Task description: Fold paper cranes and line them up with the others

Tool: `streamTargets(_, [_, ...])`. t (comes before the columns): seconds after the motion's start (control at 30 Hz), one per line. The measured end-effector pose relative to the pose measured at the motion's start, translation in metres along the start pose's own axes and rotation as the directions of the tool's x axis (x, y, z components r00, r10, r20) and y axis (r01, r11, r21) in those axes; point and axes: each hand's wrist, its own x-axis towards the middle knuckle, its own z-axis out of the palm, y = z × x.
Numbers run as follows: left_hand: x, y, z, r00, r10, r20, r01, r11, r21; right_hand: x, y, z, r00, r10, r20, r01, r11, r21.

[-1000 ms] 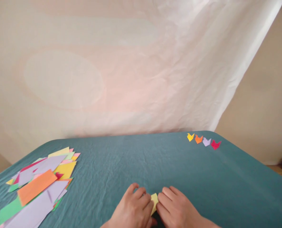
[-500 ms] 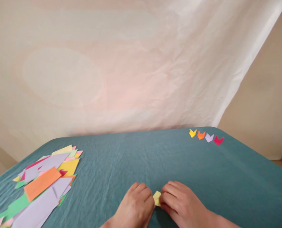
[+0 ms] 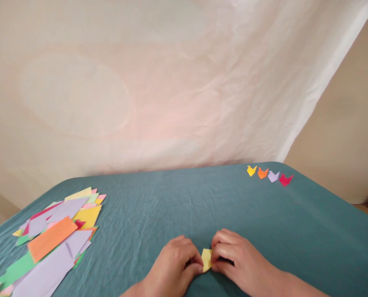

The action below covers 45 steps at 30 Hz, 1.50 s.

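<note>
A small folded piece of pale yellow paper (image 3: 206, 260) is between my two hands, low in the head view near the middle. My left hand (image 3: 177, 264) pinches its left edge with thumb and fingertips. On the opposite edge, the fingers and thumb of my right hand (image 3: 235, 258) are closed, covering part of the paper. Which folds it has is hard to make out at this size. Both hands are just over the green cloth.
A green cloth (image 3: 159, 206) covers the table. Loose coloured paper sheets (image 3: 52, 239) lie heaped at the left. Folded paper birds in yellow (image 3: 251, 170), orange (image 3: 262, 173), lilac (image 3: 273, 176) and red (image 3: 286, 179) stand in a row at the far right. Behind hangs a pale sheet (image 3: 171, 90).
The thumb of my left hand now shows, pressed to the paper's edge. More of the yellow paper is visible, and the fingers of my right hand have shifted a little. The view has moved slightly.
</note>
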Motion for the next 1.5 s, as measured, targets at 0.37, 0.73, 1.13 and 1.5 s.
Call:
streamTargets(0.37, [0.001,0.007,-0.004,0.997,-0.057,0.044,0.055,0.998,0.035,-0.002,-0.007,0.003,0.991,0.124,-0.044,-0.124,0.992,-0.001])
streamTargets(0.73, [0.004,0.011,-0.002,0.995,-0.101,0.024,0.098,0.990,0.102,-0.001,-0.007,0.008,0.984,0.158,-0.079,-0.160,0.987,-0.027])
streamTargets(1.13, [0.007,0.012,0.002,0.989,-0.148,0.022,0.146,0.985,0.090,-0.002,-0.009,0.011,0.973,0.203,-0.110,-0.204,0.979,0.003])
streamTargets(1.5, [0.006,0.012,0.003,0.987,-0.162,0.002,0.161,0.983,0.092,-0.004,-0.012,-0.002,0.991,0.115,-0.071,-0.123,0.985,-0.120])
